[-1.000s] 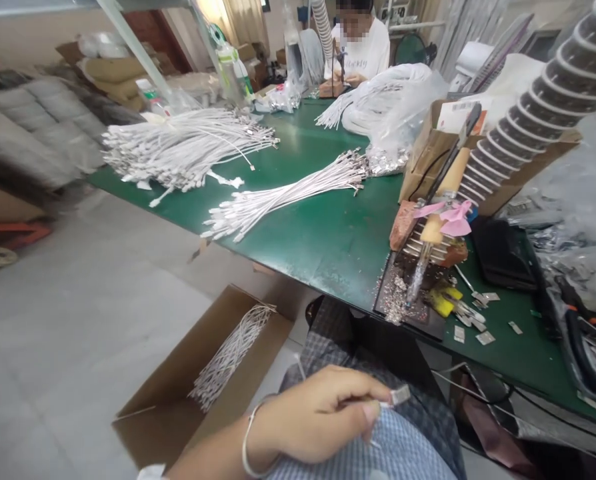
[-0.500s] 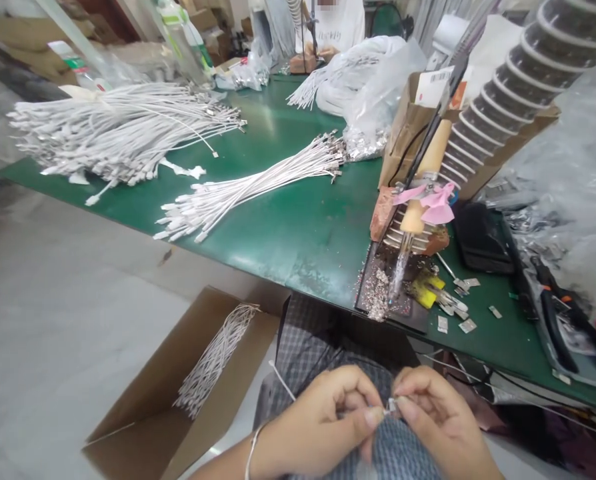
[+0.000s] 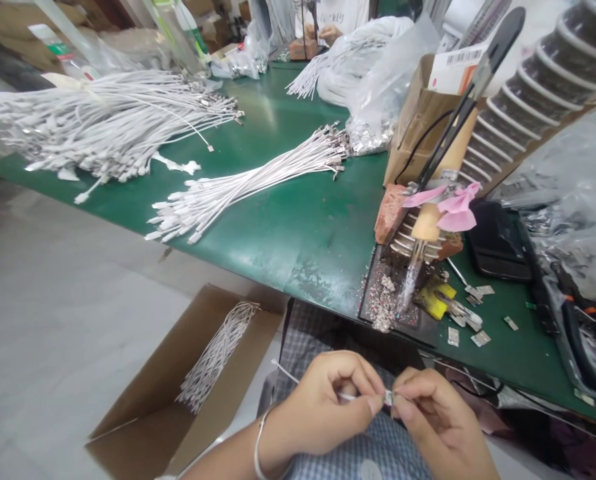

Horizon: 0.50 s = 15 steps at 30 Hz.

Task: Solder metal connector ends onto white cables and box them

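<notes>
My left hand (image 3: 323, 407) pinches a thin white cable (image 3: 284, 373) near its end, low in the view over my lap. My right hand (image 3: 435, 417) meets it from the right, fingertips pinched on the small metal connector (image 3: 389, 398) at the cable's tip. Both hands are closed and touch at the connector. The cable trails off to the left behind my left hand. Straight ahead on the green table (image 3: 298, 227) a soldering iron (image 3: 431, 207) leans in its stand above a dark tray (image 3: 398, 300) of solder bits.
Bundles of white cables (image 3: 248, 180) (image 3: 103, 123) lie on the table. A cardboard box (image 3: 178, 393) on the floor at my left holds more cables. Small metal shells (image 3: 465, 320), a brown box (image 3: 423, 127), plastic bags and tools crowd the right. Another person's hands (image 3: 328, 32) work at the far end.
A second ago only my left hand held the cable end. My right hand came in and closed on the connector. The view has tilted down and shifted slightly.
</notes>
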Each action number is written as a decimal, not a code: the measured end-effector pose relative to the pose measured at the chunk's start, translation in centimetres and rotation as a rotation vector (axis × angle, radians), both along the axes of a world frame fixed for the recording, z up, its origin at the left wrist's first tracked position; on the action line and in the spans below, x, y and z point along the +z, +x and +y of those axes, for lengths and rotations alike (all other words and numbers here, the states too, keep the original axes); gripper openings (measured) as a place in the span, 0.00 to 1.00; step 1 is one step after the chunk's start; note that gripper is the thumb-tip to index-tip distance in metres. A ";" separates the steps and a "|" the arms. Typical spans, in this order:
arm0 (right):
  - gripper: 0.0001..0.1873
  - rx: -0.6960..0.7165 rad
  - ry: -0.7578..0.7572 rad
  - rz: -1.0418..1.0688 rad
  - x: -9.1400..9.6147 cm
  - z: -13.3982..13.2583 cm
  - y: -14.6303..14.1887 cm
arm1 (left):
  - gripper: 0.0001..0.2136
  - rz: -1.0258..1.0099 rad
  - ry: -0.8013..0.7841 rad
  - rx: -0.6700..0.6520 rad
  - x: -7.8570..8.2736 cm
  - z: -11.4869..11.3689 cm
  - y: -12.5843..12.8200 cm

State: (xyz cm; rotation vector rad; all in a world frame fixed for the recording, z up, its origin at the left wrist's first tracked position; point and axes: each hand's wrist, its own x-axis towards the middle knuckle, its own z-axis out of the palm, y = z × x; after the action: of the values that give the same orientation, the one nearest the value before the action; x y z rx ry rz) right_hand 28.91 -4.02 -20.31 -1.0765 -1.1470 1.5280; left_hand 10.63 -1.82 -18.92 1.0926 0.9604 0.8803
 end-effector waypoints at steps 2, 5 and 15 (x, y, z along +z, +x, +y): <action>0.09 0.001 0.008 -0.003 0.0 0.1 0.0 | 0.08 -0.014 -0.038 -0.003 0.0 0.0 0.1; 0.09 0.018 0.017 -0.002 0.0 0.2 0.1 | 0.08 -0.031 -0.076 0.004 0.0 0.0 0.1; 0.12 0.070 0.338 -0.160 -1.6 1.5 2.3 | 0.12 0.029 -0.046 -0.068 -1.2 -0.4 -1.3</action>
State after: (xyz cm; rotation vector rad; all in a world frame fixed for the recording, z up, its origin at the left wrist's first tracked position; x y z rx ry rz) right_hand 31.20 -2.57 -21.90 -0.9469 -1.5051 1.2575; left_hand 9.31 -2.20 -20.07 1.0954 0.9575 0.7850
